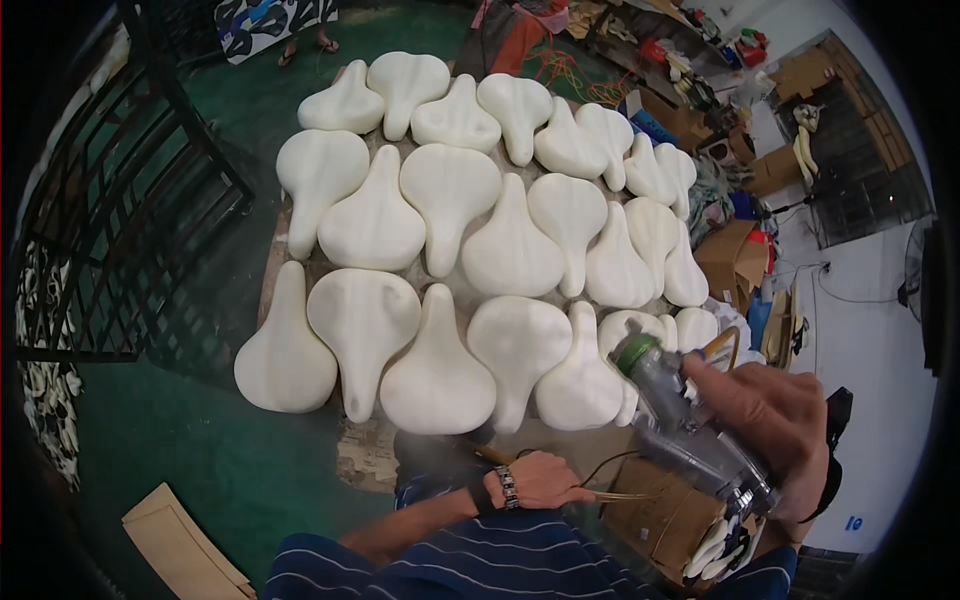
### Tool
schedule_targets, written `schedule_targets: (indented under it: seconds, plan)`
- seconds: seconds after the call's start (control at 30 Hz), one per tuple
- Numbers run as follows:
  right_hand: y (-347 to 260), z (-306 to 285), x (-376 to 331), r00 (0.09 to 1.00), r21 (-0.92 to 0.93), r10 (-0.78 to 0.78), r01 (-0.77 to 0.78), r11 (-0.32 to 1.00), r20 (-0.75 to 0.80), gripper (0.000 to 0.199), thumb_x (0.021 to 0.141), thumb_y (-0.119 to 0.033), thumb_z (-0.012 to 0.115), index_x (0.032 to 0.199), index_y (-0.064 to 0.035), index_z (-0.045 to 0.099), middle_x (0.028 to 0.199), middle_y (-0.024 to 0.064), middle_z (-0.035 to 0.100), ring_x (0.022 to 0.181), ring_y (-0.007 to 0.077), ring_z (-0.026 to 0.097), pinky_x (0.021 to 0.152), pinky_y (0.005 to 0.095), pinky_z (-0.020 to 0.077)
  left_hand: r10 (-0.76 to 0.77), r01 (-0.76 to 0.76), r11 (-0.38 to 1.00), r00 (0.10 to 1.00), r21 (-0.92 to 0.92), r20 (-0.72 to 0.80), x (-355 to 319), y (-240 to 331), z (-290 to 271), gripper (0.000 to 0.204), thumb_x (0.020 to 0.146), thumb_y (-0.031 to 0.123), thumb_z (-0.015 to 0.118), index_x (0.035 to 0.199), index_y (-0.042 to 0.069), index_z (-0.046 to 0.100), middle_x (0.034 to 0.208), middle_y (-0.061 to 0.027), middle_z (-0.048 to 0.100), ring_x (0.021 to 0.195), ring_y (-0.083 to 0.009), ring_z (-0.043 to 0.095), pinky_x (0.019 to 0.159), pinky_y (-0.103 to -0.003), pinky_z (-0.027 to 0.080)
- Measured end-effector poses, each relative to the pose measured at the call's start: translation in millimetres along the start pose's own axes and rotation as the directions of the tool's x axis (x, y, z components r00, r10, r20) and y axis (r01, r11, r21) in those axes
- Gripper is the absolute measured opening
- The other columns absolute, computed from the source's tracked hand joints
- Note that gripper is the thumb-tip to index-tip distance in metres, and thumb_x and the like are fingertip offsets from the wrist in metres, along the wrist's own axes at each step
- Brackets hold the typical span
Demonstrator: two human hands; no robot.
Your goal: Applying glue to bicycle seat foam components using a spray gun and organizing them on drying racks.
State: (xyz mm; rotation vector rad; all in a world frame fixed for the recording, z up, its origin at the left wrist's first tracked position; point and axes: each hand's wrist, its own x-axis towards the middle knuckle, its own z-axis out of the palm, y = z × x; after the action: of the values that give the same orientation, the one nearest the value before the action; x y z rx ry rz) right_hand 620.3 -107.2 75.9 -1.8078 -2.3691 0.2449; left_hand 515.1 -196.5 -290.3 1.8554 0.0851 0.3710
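Note:
My right hand (pixel 765 415) is wrapped round a silver spray gun (pixel 700 450) with a green ring at its front end. The gun is tilted over the near right corner of a bench of white bicycle saddles (pixel 438 365), covering part of the saddles there. They lie in rows, their narrow noses pointing alternately toward and away from me. Low by my waist, my left hand (pixel 535 482) is closed, and a thin tan hose (pixel 625 496) runs out from its fingers. Some of its grip is hidden. Haze blurs the area near the gun and the bench's front edge.
A black metal rack (pixel 110 230) stands on the green floor at left. Flat cardboard (pixel 185 545) lies at lower left. Near my right side sits a cardboard box (pixel 660 510). Cartons (pixel 735 255) and clutter line the right wall. A person's feet (pixel 325 43) show at the back.

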Motion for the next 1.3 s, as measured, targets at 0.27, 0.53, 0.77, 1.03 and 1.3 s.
schedule_targets:
  seconds: [0.27, 0.53, 0.77, 1.03, 1.3]
  plan:
    - [2, 14, -3, 0.988, -0.009, 0.049, -0.051, 0.999, -0.147, 0.066, 0.059, -0.032, 0.081, 0.118, -0.0038, 0.073, 0.069, 0.0091, 0.063, 0.057, 0.0182, 0.061, 0.057, 0.0315, 0.0460, -0.066, 0.067, 0.998, 0.992, -0.001, 0.109, 1, 11, -17, 0.069, 0.099, 0.057, 0.047, 0.063, 0.001, 0.066, 0.064, -0.0224, 0.062, 0.064, -0.0430, 0.063, 0.061, -0.050, 0.050]
    - [-14, 1, -12, 0.978, -0.026, 0.182, -0.186, 0.982, -0.106, 0.056, 0.070, -0.023, 0.077, 0.122, -0.0034, 0.070, 0.066, 0.0088, 0.061, 0.058, 0.0182, 0.062, 0.057, 0.0309, 0.0477, -0.107, 0.088, 0.993, 0.963, 0.084, 0.249, 2, 22, -32, 0.062, 0.100, 0.055, 0.048, 0.069, 0.007, 0.070, 0.060, -0.0147, 0.062, 0.061, -0.0354, 0.064, 0.059, -0.045, 0.050]
    - [-30, -11, -17, 0.984, -0.034, 0.179, -0.179, 0.983, 0.004, 0.054, 0.073, -0.020, 0.078, 0.124, -0.0042, 0.070, 0.066, 0.0096, 0.065, 0.059, 0.0187, 0.068, 0.057, 0.0311, 0.0523, -0.077, 0.070, 0.997, 0.964, 0.037, 0.254, 1, 28, -34, 0.070, 0.098, 0.059, 0.048, 0.061, 0.001, 0.065, 0.062, -0.0221, 0.062, 0.063, -0.0427, 0.062, 0.061, -0.049, 0.050]
    - [-46, 26, 9, 0.992, 0.073, -0.079, 0.087, 0.994, -0.100, 0.053, 0.066, -0.014, 0.081, 0.119, -0.0120, 0.073, 0.063, 0.0067, 0.067, 0.046, 0.0136, 0.059, 0.045, 0.0224, 0.0407, 0.143, -0.129, 0.986, 0.979, 0.102, -0.144, -25, 5, -13, 0.068, 0.100, 0.057, 0.045, 0.065, 0.003, 0.068, 0.064, -0.0205, 0.063, 0.066, -0.0409, 0.064, 0.063, -0.048, 0.051]
    - [-54, 21, 50, 0.994, -0.009, 0.001, -0.002, 1.000, -0.110, 0.051, 0.075, -0.016, 0.078, 0.124, -0.0038, 0.070, 0.065, 0.0081, 0.064, 0.055, 0.0171, 0.066, 0.054, 0.0300, 0.0507, -0.137, 0.134, 0.991, 0.962, 0.029, 0.236, -29, 35, -69, 0.072, 0.099, 0.062, 0.041, 0.069, 0.003, 0.069, 0.065, -0.0217, 0.063, 0.067, -0.0423, 0.064, 0.064, -0.049, 0.051]
